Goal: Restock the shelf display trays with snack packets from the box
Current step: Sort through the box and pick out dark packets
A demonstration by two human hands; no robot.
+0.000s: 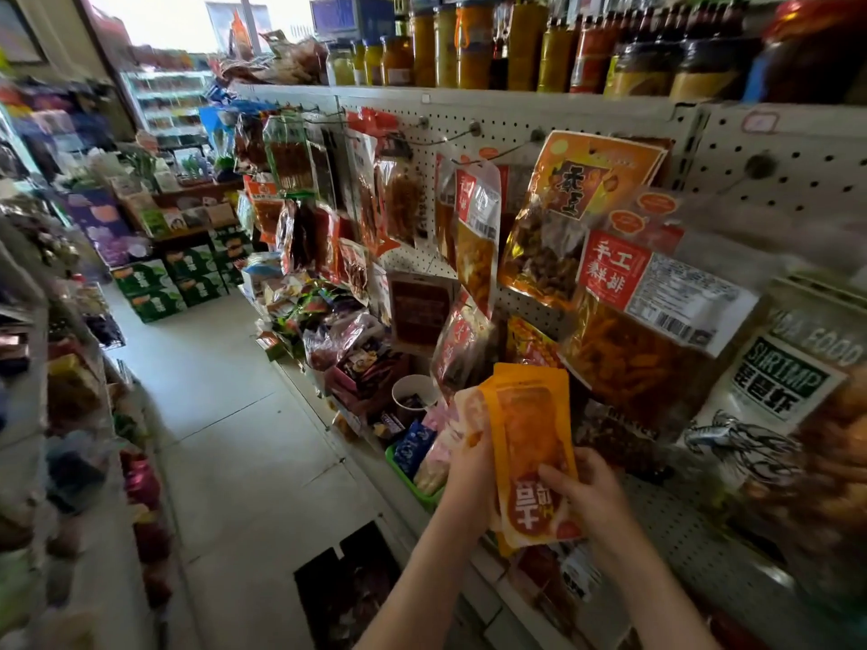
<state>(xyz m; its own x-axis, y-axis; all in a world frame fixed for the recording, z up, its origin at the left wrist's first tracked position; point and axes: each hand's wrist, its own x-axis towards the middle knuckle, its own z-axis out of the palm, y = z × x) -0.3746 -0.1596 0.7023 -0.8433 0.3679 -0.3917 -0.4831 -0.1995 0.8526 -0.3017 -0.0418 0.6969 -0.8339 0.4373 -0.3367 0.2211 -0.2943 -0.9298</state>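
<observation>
While gripping a small stack of orange snack packets [530, 443] upright, close before the shelf, holds it from both sides: left hand [469, 471] curled round the left edge, right hand [593, 497] pinching the lower right part, thumb on the front. Just below and left of the stack lies a green tray [413, 491] full of small wrapped snacks, and lower, on the floor, stands a dark open box [347, 588]. Farther behind rises a white pegboard [797, 157] with big hanging bags [577, 218], and above it, on the top shelf, a row of jars [469, 49] and bottles.
</observation>
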